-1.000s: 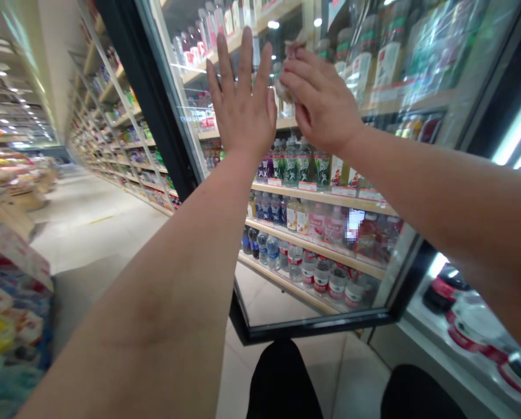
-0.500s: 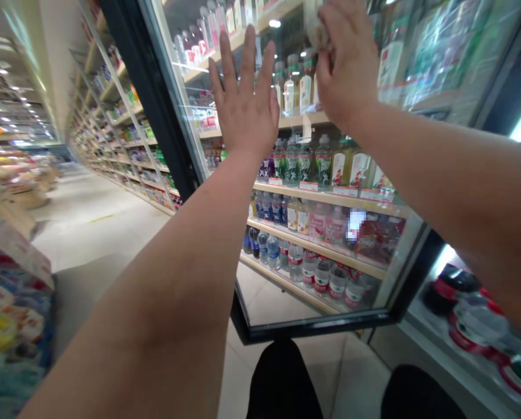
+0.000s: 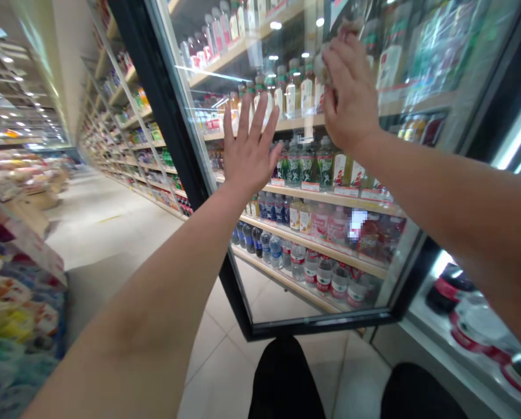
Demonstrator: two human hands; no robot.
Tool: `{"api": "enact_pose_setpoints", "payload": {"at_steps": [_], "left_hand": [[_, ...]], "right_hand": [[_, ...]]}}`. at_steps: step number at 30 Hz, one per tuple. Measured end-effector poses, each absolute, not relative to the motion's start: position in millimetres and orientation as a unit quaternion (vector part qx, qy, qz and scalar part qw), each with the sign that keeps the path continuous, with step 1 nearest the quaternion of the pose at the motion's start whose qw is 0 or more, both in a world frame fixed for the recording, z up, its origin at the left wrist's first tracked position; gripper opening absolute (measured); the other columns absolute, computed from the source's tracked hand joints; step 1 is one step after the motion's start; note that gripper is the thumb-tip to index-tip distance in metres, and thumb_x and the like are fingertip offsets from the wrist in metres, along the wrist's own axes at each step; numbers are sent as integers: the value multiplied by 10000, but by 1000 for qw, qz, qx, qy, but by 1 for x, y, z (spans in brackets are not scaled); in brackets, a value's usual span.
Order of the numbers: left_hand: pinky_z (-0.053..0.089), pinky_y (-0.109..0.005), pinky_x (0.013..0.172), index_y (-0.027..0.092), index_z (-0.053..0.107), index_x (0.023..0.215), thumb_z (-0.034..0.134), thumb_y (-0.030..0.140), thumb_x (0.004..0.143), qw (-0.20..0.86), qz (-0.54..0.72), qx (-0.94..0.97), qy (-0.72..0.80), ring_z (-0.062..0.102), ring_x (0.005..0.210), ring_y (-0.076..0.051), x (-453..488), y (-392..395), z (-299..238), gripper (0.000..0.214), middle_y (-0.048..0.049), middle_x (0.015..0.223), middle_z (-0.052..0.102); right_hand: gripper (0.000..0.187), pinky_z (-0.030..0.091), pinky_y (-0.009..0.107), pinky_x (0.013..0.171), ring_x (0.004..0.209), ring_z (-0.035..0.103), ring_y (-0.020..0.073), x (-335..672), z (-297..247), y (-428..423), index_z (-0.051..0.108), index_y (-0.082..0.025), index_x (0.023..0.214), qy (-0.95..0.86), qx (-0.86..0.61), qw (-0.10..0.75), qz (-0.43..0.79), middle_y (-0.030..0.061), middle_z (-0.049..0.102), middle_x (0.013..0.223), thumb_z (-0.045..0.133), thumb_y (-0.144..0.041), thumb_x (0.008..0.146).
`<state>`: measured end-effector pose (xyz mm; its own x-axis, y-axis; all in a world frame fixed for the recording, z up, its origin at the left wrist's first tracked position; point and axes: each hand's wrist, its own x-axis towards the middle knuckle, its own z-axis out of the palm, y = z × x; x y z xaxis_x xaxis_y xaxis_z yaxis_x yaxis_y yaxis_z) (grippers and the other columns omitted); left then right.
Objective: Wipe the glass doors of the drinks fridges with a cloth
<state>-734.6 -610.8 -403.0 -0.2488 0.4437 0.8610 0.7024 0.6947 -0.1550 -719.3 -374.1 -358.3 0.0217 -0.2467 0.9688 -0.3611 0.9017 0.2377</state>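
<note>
An open glass fridge door (image 3: 286, 302) with a black frame stands in front of me. My left hand (image 3: 249, 152) lies flat on the glass, fingers spread and stretched upward. My right hand (image 3: 350, 93) is higher and to the right, its fingers closed over a pale crumpled cloth (image 3: 325, 70) that it presses against the glass. Most of the cloth is hidden under the hand. The glass reflects shelves of bottled drinks.
A shop aisle with a tiled floor (image 3: 112, 215) runs off to the left along shelves (image 3: 124, 145). Packaged goods (image 3: 11, 314) stand at the lower left. The fridge's lit interior with containers (image 3: 465, 320) is at the lower right. My dark legs (image 3: 282, 384) are below.
My right hand with the cloth went up the glass, then came back down a little. The door and my left hand have shifted away and lower in view.
</note>
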Motion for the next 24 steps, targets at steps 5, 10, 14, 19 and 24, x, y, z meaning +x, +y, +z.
{"api": "enact_pose_setpoints", "payload": {"at_steps": [5,10,14,19,24], "left_hand": [[-165,-460,1293,423,191,1620,327,456,990,506,-162,-343,-775,-136,1534,-140,-734,-604,-422,646,211,1635,17],[-103,-555,1286,358,304,1603,442,435,978,524,-195,-369,-743,-28,1570,-235,-745,-601,-433,644,82,1670,187],[-62,-514,1288,218,314,1590,402,473,1005,561,-204,-394,-699,37,1576,-256,-765,-604,-438,645,-49,1680,219],[147,-448,1286,183,353,1518,319,369,1032,625,-197,-388,-648,138,1566,-197,-775,-612,-438,522,-137,1647,284],[115,-497,1295,287,538,1324,489,353,1005,604,-194,-381,-673,129,1567,-247,-757,-624,-431,330,-33,1580,408]], "right_hand": [[513,270,474,1287,1492,334,228,-724,-375,-397,544,-228,1402,-728,298,618,15,32,486,1525,478,-264,895],[534,230,474,1302,1503,308,269,-729,-365,-407,517,-63,1432,-691,190,695,53,129,453,1537,403,-198,928],[566,243,425,1308,1555,215,221,-723,-385,-446,391,-111,1542,-752,270,600,45,90,333,1619,328,-299,1012],[653,432,299,1198,1498,340,112,-702,-383,-481,138,-242,1632,-794,305,515,104,-31,292,1636,281,-241,995],[612,252,461,1292,1540,257,210,-684,-366,-418,269,-141,1598,-760,166,627,45,33,272,1647,291,-300,1007]]}}
